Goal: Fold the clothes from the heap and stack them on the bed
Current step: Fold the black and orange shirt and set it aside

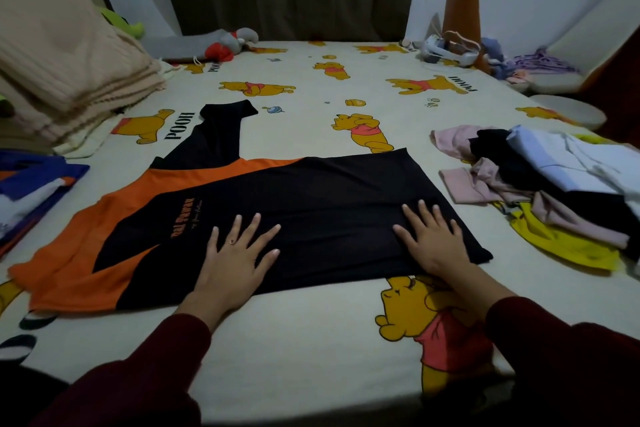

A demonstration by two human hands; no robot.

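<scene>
A black and orange shirt lies spread flat across the bed, collar end to the left, one black sleeve sticking out toward the far side. My left hand presses flat on the shirt's middle with fingers spread. My right hand lies flat on the shirt near its right hem, fingers straight. The heap of unfolded clothes sits to the right: pink, black, pale blue and yellow pieces. A blue and orange folded stack lies at the left edge.
A folded beige blanket fills the far left. Plush toys lie at the back by the dark curtain. A white device with cords, an orange cone and purple items sit at the back right. A white bowl lies beyond the heap.
</scene>
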